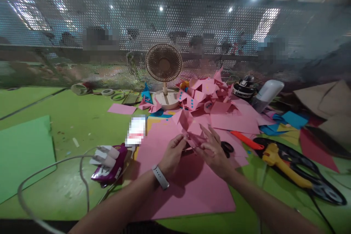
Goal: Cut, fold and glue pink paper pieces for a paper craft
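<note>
Above a large pink paper sheet (208, 197), my left hand (172, 155) pinches the near left edge of a folded pink paper piece (195, 131). My right hand (212, 150) holds that piece from the other side, its thumb low and its fingers reaching up along the paper. Where the fingertips meet, the folds are partly hidden. Black scissor handles (227, 148) show just right of my right hand. Beyond the hands lies a heap of folded pink paper shapes (204, 93), some with blue dots.
A small fan (163, 64) stands at the back. To the left are a blurred phone (136, 130), a purple power bank (109, 170) with white plugs and a looping cable, and a green sheet (26, 153). A yellow glue gun (287, 170) and an orange cutter (246, 140) lie right.
</note>
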